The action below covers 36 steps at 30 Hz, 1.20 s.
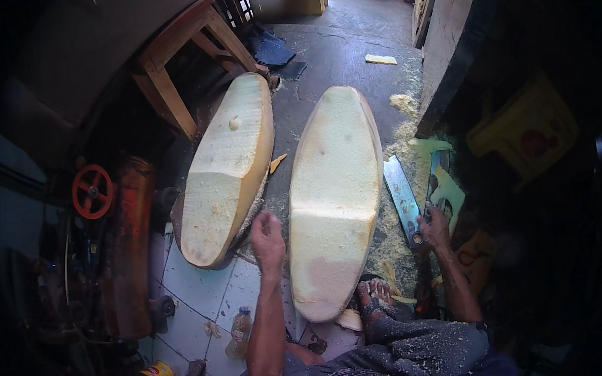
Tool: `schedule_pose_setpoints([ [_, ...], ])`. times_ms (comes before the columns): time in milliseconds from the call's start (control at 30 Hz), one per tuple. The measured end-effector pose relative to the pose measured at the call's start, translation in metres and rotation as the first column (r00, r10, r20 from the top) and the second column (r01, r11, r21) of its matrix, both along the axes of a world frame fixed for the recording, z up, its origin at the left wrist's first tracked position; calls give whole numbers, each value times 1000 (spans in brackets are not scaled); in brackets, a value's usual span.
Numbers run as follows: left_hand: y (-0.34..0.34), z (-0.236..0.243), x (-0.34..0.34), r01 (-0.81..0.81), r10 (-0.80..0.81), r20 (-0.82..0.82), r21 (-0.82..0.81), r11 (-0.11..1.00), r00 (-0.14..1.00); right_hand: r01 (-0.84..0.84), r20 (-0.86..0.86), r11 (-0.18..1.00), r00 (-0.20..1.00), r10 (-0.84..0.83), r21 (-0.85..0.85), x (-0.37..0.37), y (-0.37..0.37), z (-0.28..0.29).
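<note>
Two long motorcycle seat foams lie side by side on the floor: a stepped one (224, 157) at the left and a wider one (333, 154) in the middle, both strewn with crumbs. My left hand (268, 241) is raised between them with its fingers curled in, and nothing shows in them. At the right, my right hand (436, 228) has its fingers closed round the near end of a broad, flat metal blade (400, 190) with a round hole. The blade is dusted with foam bits and points away from me, beside the middle foam. My fingers partly cover its near end.
A wooden stool frame (172, 93) stands at the far left. Near it are a rusty tank (127, 247) with a red wheel (92, 191) and a bottle (240, 332). Foam scraps (449, 193) and shavings (404, 105) litter the right side, along a wooden panel (445, 50).
</note>
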<state>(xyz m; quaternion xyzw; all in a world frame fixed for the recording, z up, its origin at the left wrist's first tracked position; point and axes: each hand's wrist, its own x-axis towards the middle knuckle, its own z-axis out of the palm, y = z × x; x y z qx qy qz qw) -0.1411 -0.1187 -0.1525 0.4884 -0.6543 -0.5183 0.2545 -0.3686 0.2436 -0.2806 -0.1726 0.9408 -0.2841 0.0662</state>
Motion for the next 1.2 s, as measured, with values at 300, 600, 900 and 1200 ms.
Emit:
schedule_pose_setpoints([
  [300, 107, 220, 30, 294, -666, -686, -598, 746, 293, -118, 68, 888, 993, 98, 444, 12, -36, -17],
  [600, 2, 33, 6, 326, -343, -71, -185, 927, 937, 235, 30, 966, 970, -240, 103, 17, -28, 26],
  [900, 51, -47, 71, 451, -497, 15, 401, 798, 867, 55, 227, 972, 974, -2, -227, 18, -55, 110],
  [1200, 92, 199, 110, 424, -514, 722, 328, 844, 463, -942, -461, 264, 145, 875, 206, 29, -157, 207],
])
